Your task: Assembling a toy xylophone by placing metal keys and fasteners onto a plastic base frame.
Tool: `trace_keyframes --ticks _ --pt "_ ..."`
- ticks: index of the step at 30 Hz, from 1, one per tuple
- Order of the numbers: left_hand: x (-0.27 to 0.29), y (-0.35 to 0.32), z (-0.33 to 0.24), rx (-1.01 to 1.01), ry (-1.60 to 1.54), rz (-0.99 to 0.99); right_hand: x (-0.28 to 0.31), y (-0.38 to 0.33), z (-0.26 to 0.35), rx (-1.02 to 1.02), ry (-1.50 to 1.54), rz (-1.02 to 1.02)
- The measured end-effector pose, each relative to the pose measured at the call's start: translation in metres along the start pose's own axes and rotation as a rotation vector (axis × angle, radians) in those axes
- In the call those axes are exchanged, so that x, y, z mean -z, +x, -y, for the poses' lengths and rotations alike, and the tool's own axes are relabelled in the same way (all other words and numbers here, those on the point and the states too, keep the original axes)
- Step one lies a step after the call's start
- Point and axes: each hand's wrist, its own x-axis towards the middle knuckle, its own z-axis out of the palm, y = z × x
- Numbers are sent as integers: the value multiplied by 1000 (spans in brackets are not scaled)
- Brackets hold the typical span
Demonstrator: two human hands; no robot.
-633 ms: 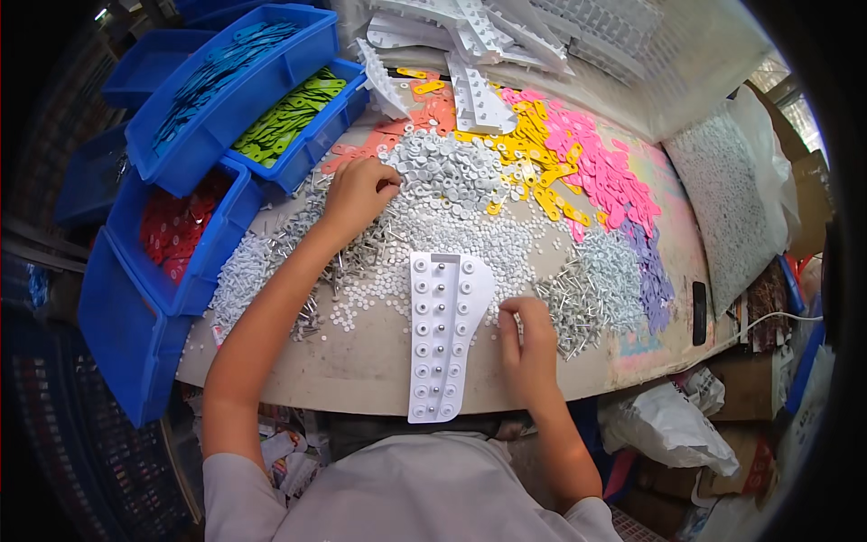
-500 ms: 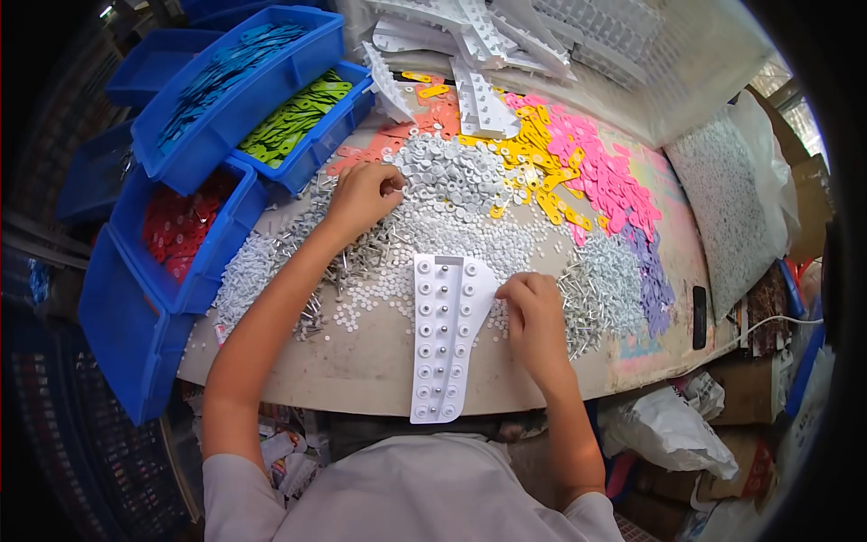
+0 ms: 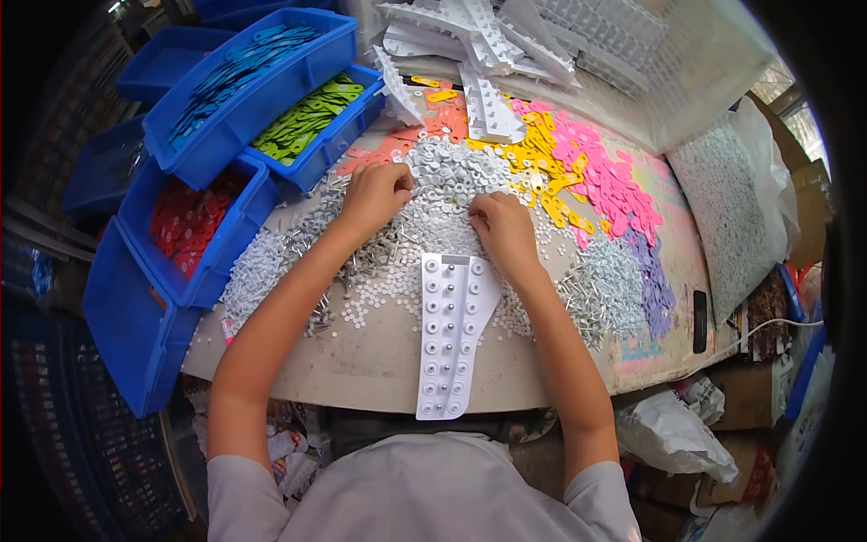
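Note:
At the left edge of a heap of white round caps (image 3: 452, 176), my left hand (image 3: 372, 200) has its fingertips curled together; anything in them is hidden. My right hand (image 3: 508, 233) is over the right side of the loose small parts, thumb and fingers pinched, and I cannot make out what they hold. Between my forearms lies a white plastic plate (image 3: 433, 361) with a raised channel, two rows of round caps and a middle row of metal pins. Small white discs (image 3: 447, 233) are spread beyond its far end. Metal pins (image 3: 375, 253) lie beneath my left wrist.
Blue bins (image 3: 239, 172) at the left hold blue, green and red strips. Yellow strips (image 3: 533, 149), pink strips (image 3: 601, 172) and purple strips (image 3: 652, 271) lie across the far and right table. White plastic plates (image 3: 488, 36) are piled at the back. A full clear bag (image 3: 722, 199) stands right.
My right hand has moved from beside the white plate's right edge up and left to the loose parts. My left hand stays near the caps, with its fingers still curled.

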Motion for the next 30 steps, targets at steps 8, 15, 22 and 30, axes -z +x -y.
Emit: trace_keyframes --ticks 8,15,22,30 --pt "6 -25 -21 -284 168 -253 23 -28 21 3 130 -113" --pt "18 -158 -81 -263 -347 116 79 -138 69 -52 397 64" --pt "3 -217 -103 -119 -352 184 70 -177 90 -158 521 199" --pt "-3 -225 -111 -61 -359 26 56 -183 92 -240 603 206"
